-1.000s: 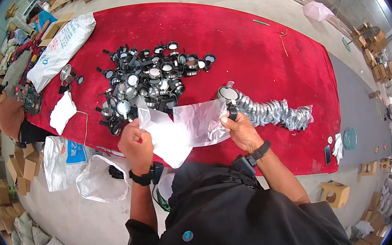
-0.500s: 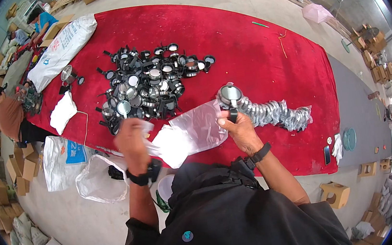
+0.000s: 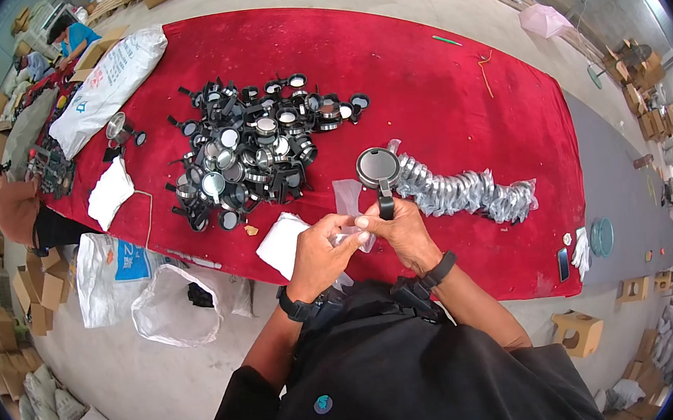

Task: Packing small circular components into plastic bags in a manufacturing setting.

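Observation:
Both my hands are close together over the near edge of the red-covered table. My right hand (image 3: 401, 232) grips the black handle of a round silver piece that looks like a pot lid (image 3: 378, 165), its flat face up. My left hand (image 3: 321, 257) has its fingers closed on a clear plastic bag (image 3: 347, 198), and my right fingertips meet it there. A white stack of what look like flat bags (image 3: 277, 248) lies by my left hand. Wrapped lids (image 3: 467, 188) form a row to the right, while a loose heap of unwrapped lids (image 3: 242, 150) lies farther left.
A big white sack (image 3: 111, 86) and a clear jug with a black handle (image 3: 118, 129) lie at the table's left. An opened white sack (image 3: 174, 311) stands on the floor. Near the right edge are a phone (image 3: 563, 264) and white gloves (image 3: 581, 255). Other people sit at far left.
My left hand has moved right from the white stack to meet my right hand. The clear bag is no longer stretched between them but bunched at the fingers. The lid has shifted slightly left.

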